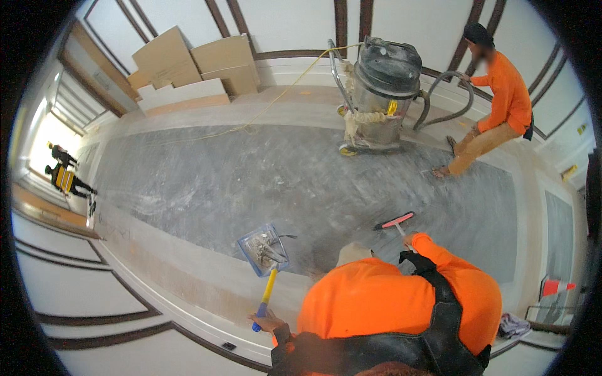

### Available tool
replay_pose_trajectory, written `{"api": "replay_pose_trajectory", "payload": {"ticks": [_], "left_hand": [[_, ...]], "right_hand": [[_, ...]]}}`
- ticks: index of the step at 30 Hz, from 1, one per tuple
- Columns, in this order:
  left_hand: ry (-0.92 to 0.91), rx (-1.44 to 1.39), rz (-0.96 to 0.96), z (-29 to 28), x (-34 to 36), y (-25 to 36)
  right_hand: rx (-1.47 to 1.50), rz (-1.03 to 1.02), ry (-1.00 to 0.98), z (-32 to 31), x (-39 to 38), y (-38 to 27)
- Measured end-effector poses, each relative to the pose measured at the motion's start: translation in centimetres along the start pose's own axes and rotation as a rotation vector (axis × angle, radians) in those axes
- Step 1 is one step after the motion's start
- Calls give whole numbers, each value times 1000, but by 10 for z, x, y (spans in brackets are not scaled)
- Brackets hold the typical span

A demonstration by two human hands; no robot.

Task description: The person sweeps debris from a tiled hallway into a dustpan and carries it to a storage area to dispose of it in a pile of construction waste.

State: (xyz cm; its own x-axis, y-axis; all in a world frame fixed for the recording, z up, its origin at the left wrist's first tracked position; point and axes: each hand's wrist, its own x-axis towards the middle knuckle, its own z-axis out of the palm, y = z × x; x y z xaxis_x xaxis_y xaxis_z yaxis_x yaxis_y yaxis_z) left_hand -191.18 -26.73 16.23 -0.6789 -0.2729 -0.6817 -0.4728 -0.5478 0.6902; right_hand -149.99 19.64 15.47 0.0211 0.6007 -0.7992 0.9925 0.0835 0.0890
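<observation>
My left hand (pixel 268 322), low in the head view, is closed round the yellow-and-blue handle of a dustpan (pixel 256 247). The blue-rimmed pan rests on the dusty grey floor (pixel 188 182) and holds pale debris and dark pieces I cannot make out. Farther right, my right hand (pixel 409 241) grips the pale handle of a pink-and-black squeegee (pixel 395 219), whose blade lies on the floor to the right of the pan. An orange-clad body with black straps fills the lower middle and hides much of my forearms.
A large dusty vacuum (pixel 382 81) stands ahead, where a co-worker (pixel 505 94) in orange holds its hose. A yellow cable runs left from it. Cardboard sheets (pixel 188 69) lean on the far wall. Two people (pixel 63 172) are at the left doorway. A cone (pixel 555 286) lies right.
</observation>
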Motion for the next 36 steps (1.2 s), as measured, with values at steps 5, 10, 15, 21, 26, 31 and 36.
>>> {"api": "replay_pose_trajectory", "payload": {"ticks": [5, 10, 15, 21, 26, 31, 36], "left_hand": [[-29, 107, -49, 71, 13, 44], [-113, 128, 26, 127, 70, 52], [-121, -14, -32, 189, 120, 52], [-90, -30, -14, 251, 165, 76], [-90, 76, 134, 274, 210, 91], [25, -183, 50, 298, 253, 123], [128, -263, 54, 326, 319, 144]], "right_hand": [[378, 188, -162, 20, 5, -67], [89, 16, -78, 36, 23, -133], [-51, -10, -109, -16, 39, -208], [-305, 49, -102, -59, 91, -308], [-867, 195, 306, -74, 120, -362], [-926, -136, -312, -146, 135, -443], [-800, -184, -227, -166, 121, -535]]}}
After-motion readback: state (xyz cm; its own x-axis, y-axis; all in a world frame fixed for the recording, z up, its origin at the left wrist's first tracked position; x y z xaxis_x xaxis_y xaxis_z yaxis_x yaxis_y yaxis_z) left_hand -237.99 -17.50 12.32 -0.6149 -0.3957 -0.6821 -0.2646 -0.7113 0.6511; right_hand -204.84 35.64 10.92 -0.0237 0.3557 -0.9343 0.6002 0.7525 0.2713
